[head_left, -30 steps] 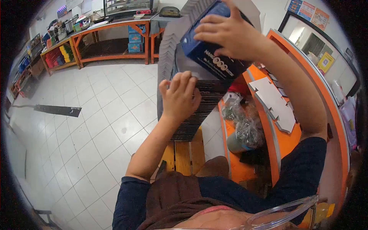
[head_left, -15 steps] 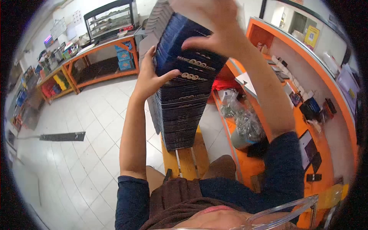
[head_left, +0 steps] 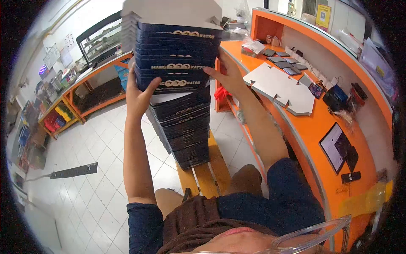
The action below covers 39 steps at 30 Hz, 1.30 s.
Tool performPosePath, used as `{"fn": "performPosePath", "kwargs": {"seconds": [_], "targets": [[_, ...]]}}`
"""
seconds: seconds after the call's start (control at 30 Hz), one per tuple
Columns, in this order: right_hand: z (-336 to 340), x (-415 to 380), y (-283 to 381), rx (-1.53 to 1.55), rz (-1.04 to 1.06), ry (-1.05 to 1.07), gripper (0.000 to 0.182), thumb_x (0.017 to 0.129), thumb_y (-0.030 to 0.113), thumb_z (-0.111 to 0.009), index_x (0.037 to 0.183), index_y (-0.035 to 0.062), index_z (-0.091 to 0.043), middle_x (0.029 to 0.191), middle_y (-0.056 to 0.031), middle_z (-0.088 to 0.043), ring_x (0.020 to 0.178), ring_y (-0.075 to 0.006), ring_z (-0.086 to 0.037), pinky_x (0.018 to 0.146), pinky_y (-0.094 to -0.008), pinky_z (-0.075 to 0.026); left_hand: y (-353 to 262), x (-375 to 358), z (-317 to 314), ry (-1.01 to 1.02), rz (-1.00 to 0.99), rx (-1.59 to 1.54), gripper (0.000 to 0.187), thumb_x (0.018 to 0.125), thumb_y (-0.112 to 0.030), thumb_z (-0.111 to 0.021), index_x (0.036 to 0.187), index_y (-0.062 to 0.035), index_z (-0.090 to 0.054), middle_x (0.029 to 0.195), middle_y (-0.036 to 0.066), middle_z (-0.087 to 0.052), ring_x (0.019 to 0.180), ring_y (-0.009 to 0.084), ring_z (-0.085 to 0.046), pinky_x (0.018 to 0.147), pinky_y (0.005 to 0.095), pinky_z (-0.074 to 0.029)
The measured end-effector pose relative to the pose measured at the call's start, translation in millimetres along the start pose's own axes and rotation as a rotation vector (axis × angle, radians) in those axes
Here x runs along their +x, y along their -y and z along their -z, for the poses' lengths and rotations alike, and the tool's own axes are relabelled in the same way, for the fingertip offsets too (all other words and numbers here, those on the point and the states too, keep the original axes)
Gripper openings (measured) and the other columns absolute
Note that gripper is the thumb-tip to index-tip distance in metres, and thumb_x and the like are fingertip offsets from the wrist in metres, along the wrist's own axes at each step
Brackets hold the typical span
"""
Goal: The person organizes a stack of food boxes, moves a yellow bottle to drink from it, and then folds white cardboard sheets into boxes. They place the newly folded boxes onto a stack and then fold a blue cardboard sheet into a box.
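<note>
A tall stack of dark blue printed boxes point(head_left: 182, 122) stands on a wooden bench point(head_left: 207, 173) in front of me. The upper batch of boxes point(head_left: 177, 55) is raised slightly off the lower part, with a gap showing between them. My left hand point(head_left: 138, 91) presses against its left side and my right hand point(head_left: 228, 76) against its right side, so both hands grip that upper batch. A pale flat sheet lies on top of it.
An orange counter point(head_left: 313, 122) curves along my right, carrying flat white die-cut cardboard point(head_left: 283, 89), a tablet point(head_left: 336, 146), phones and small items. Orange shelving point(head_left: 84, 97) with a glass display case lines the far left wall. White tiled floor point(head_left: 97, 173) lies to the left.
My right hand came down from the top of the stack to its right side. Both hands now clamp the upper batch, which has separated from the lower boxes. My head has turned right.
</note>
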State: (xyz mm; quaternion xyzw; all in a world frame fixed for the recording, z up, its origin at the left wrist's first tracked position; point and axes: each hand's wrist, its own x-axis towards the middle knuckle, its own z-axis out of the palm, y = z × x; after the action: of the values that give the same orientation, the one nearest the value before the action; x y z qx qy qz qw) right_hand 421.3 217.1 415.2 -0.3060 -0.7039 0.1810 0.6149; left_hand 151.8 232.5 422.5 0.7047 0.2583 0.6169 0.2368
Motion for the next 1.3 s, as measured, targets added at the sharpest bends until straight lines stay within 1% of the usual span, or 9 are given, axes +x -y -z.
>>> {"fn": "performPosePath", "kwargs": {"seconds": [0.17,0.27,0.43,0.63,0.67,0.73,0.93,1.03,1.3], "targets": [[0.2,0.4,24.4,0.268,0.081,0.021,0.112,0.071,0.029,-0.080,0.148,0.0133,0.000,0.149,-0.0154,-0.020,0.136,-0.0317,-0.025,0.110,-0.0423,-0.028,-16.5,-5.7,-5.2,-0.096,-0.155,0.038,0.080,0.074,-0.026,-0.078,0.134,0.0011,-0.033,0.113,0.017,-0.056,0.103,0.0265,-0.058,0.090,0.0356,-0.047],[14.5,-9.1,52.5,0.222,0.312,-0.051,0.106,0.069,0.011,-0.082,0.147,0.0105,-0.010,0.137,-0.0117,-0.037,0.124,-0.0227,-0.040,0.103,-0.0373,-0.038,-40.1,-10.2,-23.3,-0.100,-0.136,-0.136,0.078,0.073,-0.027,-0.078,0.132,-0.0004,-0.035,0.111,0.017,-0.056,0.101,0.0255,-0.059,0.089,0.0356,-0.048],[65.5,-53.7,102.7,0.071,0.095,-0.204,0.096,0.051,0.006,-0.090,0.127,0.0046,-0.033,0.115,-0.0097,-0.057,0.108,-0.0229,-0.056,0.093,-0.0338,-0.048,-67.1,-17.4,-81.6,0.091,-0.154,-0.235,0.074,0.073,-0.018,-0.080,0.129,0.0022,-0.035,0.111,0.014,-0.057,0.100,0.0214,-0.057,0.089,0.0333,-0.046],[147.0,-116.8,114.4,-0.438,0.120,-0.506,0.121,0.052,0.013,-0.090,0.142,0.0050,-0.010,0.129,-0.0148,-0.046,0.116,-0.0242,-0.050,0.097,-0.0349,-0.044,-39.9,-10.0,-215.1,0.353,0.011,-0.482,0.055,0.073,-0.016,-0.079,0.118,-0.0032,-0.051,0.095,0.007,-0.054,0.099,0.0223,-0.056,0.082,0.0344,-0.049],[156.0,-122.5,114.7,-0.501,0.088,-0.526,0.128,0.052,0.016,-0.091,0.146,0.0059,-0.004,0.135,-0.0152,-0.042,0.119,-0.0249,-0.048,0.099,-0.0350,-0.042,-19.7,-5.1,-240.6,0.373,-0.173,-0.265,0.051,0.075,-0.015,-0.078,0.117,-0.0023,-0.052,0.097,0.008,-0.057,0.099,0.0188,-0.057,0.078,0.0313,-0.052],[176.9,-130.9,98.4,-0.562,0.048,-0.560,0.125,0.050,0.008,-0.089,0.146,0.0058,-0.008,0.136,-0.0173,-0.041,0.123,-0.0272,-0.044,0.102,-0.0365,-0.039,-16.9,-16.6,-283.5,0.493,0.167,-0.678,0.051,0.077,-0.013,-0.076,0.121,-0.0021,-0.051,0.103,0.010,-0.060,0.097,0.0181,-0.059,0.077,0.0297,-0.052],[247.5,-168.0,17.1,-0.830,-0.196,-0.596,0.120,0.045,0.002,-0.087,0.144,0.0031,-0.018,0.131,-0.0188,-0.043,0.123,-0.0345,-0.041,0.106,-0.0404,-0.032,57.1,-61.0,-383.2,0.566,0.203,-0.493,0.069,0.080,-0.011,-0.072,0.139,-0.0046,-0.036,0.113,0.012,-0.061,0.098,0.0183,-0.061,0.081,0.0311,-0.050],[247.0,-175.4,12.8,-0.885,-0.260,-0.690,0.115,0.047,-0.005,-0.083,0.142,-0.0009,-0.019,0.133,-0.0160,-0.044,0.121,-0.0256,-0.044,0.103,-0.0358,-0.036,47.3,-75.4,-384.4,0.457,0.183,-0.537,0.072,0.077,-0.009,-0.074,0.138,-0.0026,-0.035,0.116,0.013,-0.059,0.099,0.0192,-0.061,0.080,0.0310,-0.051],[244.1,-169.0,48.3,-0.521,-0.185,-0.760,0.111,0.059,0.018,-0.087,0.143,-0.0006,-0.017,0.140,-0.0208,-0.034,0.129,-0.0325,-0.035,0.107,-0.0401,-0.028,27.9,-51.8,-367.9,0.587,0.143,-0.175,0.086,0.068,-0.018,-0.083,0.133,0.0030,-0.031,0.128,0.023,-0.049,0.120,0.0313,-0.050,0.092,0.0380,-0.047]]}}
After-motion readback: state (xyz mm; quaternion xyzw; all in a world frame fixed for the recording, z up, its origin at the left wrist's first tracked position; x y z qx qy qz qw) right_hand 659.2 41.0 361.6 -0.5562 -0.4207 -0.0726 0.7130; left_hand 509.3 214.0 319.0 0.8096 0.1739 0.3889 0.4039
